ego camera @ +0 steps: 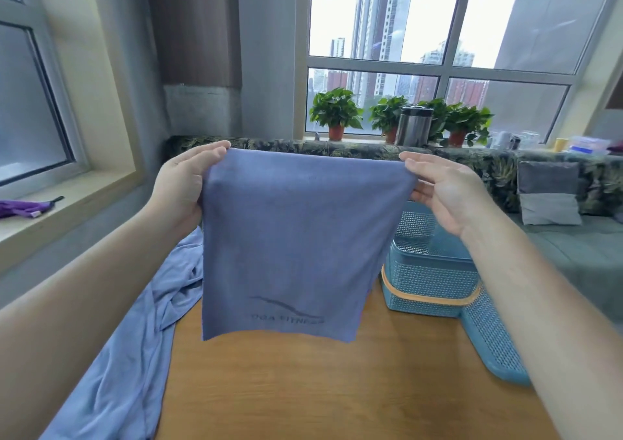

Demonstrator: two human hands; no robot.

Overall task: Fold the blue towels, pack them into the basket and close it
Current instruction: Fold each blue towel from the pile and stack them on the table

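The blue towel [296, 237] hung flat in the air above the wooden table [337, 392], a plain greyish-blue cloth stretched along its top edge. The left hand [182, 186] gripped its upper left corner with curled fingers, and the right hand [441, 193] pinched the upper right corner. Near its lower edge ran a dark curved swoosh over faint capitals reading roughly "YOGA FITNESS", the first letter unclear. A second blue towel [135, 338] lay crumpled at the table's left, and the blue mesh basket [431, 271] stood open behind, on the right.
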